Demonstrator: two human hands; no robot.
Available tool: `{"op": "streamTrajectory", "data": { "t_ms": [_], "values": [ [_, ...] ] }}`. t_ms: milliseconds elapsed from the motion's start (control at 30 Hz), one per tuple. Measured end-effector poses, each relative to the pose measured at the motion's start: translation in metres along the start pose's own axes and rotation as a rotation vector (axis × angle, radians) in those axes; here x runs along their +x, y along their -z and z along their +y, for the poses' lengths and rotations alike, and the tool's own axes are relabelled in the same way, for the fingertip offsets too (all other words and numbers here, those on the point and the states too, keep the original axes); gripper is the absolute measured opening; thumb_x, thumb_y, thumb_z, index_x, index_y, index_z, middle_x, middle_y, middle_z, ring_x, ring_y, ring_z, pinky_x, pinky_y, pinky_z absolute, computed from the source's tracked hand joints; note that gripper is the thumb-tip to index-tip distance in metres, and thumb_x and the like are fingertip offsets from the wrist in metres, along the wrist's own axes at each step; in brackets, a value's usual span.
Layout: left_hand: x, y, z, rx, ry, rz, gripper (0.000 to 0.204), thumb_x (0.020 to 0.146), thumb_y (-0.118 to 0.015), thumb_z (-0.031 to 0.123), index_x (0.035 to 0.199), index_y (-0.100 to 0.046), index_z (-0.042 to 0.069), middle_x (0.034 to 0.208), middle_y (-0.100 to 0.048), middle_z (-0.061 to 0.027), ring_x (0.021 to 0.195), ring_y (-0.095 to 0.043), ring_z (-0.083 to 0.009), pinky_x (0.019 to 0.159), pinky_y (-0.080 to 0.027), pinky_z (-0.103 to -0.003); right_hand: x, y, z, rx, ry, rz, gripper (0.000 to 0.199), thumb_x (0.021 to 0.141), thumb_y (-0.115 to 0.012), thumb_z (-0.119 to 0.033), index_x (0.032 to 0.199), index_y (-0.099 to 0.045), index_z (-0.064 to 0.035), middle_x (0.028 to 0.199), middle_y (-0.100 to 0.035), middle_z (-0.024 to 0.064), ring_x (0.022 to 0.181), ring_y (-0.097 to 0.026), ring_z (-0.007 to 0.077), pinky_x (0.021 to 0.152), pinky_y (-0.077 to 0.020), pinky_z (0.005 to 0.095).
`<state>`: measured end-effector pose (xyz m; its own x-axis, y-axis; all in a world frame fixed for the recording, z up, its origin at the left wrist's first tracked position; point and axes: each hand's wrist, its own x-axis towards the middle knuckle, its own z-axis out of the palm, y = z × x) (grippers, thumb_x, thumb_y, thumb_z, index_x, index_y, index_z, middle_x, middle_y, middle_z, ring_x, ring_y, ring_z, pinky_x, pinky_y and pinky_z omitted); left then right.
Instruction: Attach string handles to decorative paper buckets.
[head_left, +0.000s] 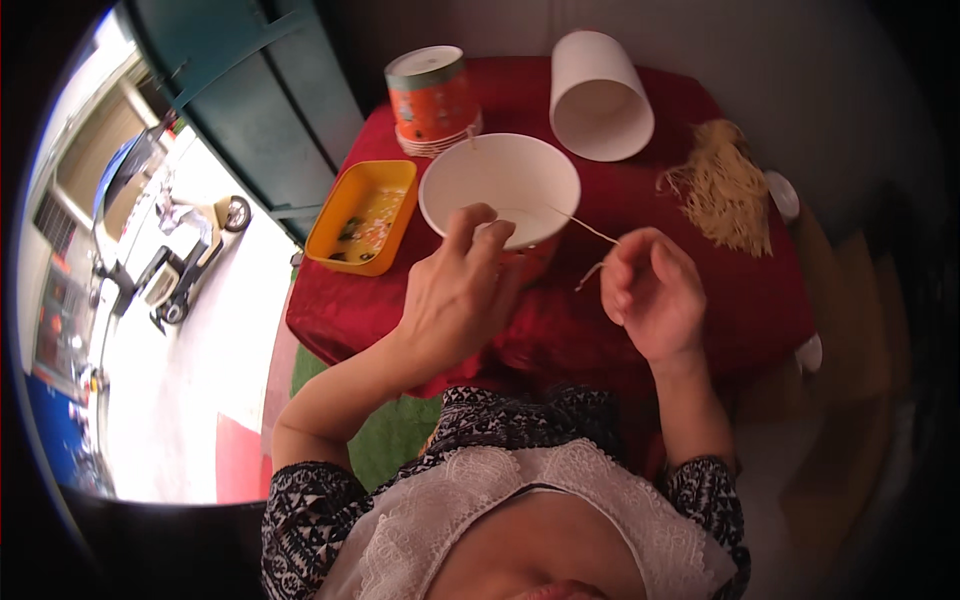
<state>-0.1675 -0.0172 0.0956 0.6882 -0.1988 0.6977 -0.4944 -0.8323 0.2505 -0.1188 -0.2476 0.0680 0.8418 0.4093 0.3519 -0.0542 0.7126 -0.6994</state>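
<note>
2 hands at a white paper bowl on a red-covered table.

The left hand (455, 290) pinches the near rim of the bowl (499, 188); the right hand (650, 290), fingers curled together, nips a thin pale string (583, 228) running into it. Beyond: a yellow tray (362, 217), stacked orange cups (432, 100), a tipped white cup (599, 95), a string bundle (725, 190).

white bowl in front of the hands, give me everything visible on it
The white bowl is round and matte, paper-like, with a thin rolled rim; its outer wall below the near rim looks red-orange. It stands upright and open on the red tablecloth, beside the yellow tray and in front of the stack of orange cups. The inside looks nearly bare. The left hand has its fingers at the near rim. A thin pale string runs from the bowl toward the right hand.
</note>
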Motion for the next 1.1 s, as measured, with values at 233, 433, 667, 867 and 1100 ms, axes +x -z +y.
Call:
{"op": "streamTrajectory", "data": {
  "t_ms": [233,433,667,867,1100],
  "values": [
    [-0.001,-0.005,0.019,-0.229,-0.090,-0.034,0.034,0.084,-0.069,-0.003,0.116,-0.058,0.003,0.108,-0.061,-0.0162,0.077,-0.069,-0.0351,0.059,-0.056,-0.042,0.007,0.003,0.014,0.331,-0.005,-0.076,0.037,0.105,-0.046,-0.033,0.106,-0.067,-0.0026,0.078,-0.061,0.0056,0.065,-0.054,0.0134,0.052,-0.0429,0.0274],
    [-0.009,-0.024,0.037,-0.626,0.232,-0.145,0.048,0.086,-0.072,0.000,0.131,-0.056,-0.001,0.104,-0.069,-0.0148,0.074,-0.068,-0.0177,0.063,-0.053,-0.029,0.004,-0.004,0.019,0.451,-0.016,-0.083,0.036,0.105,-0.048,-0.035,0.101,-0.064,-0.0024,0.078,-0.056,0.0059,0.060,-0.048,0.0119,0.048,-0.0401,0.0237],
    [-0.004,-0.034,0.038,-0.817,0.455,-0.255,0.014,0.095,-0.066,0.001,0.108,-0.067,-0.003,0.088,-0.068,0.0007,0.073,-0.056,-0.0016,0.064,-0.046,-0.020,0.006,0.007,0.022,0.487,0.020,-0.089,0.038,0.105,-0.046,-0.034,0.102,-0.064,-0.0009,0.079,-0.059,0.0052,0.064,-0.053,0.0129,0.052,-0.0425,0.0269],
    [-0.004,-0.020,0.031,-0.712,0.518,-0.290,0.006,0.094,-0.068,0.001,0.099,-0.070,-0.002,0.083,-0.067,0.0022,0.072,-0.056,-0.0019,0.063,-0.045,-0.020,0.002,0.022,0.023,0.421,0.005,0.019,0.033,0.104,-0.049,-0.030,0.101,-0.066,-0.0013,0.079,-0.062,0.0054,0.063,-0.054,0.0127,0.052,-0.0428,0.0268],
    [-0.002,-0.005,0.024,-0.566,0.395,-0.247,0.006,0.092,-0.069,0.003,0.097,-0.070,0.000,0.072,-0.066,-0.0025,0.062,-0.056,-0.0042,0.055,-0.046,-0.024,-0.002,0.024,0.022,-0.318,-0.044,0.210,0.023,0.099,-0.054,-0.013,0.113,-0.066,0.0010,0.104,-0.062,0.0088,0.067,-0.055,0.0082,0.054,-0.0438,0.0220]
  ]
}}
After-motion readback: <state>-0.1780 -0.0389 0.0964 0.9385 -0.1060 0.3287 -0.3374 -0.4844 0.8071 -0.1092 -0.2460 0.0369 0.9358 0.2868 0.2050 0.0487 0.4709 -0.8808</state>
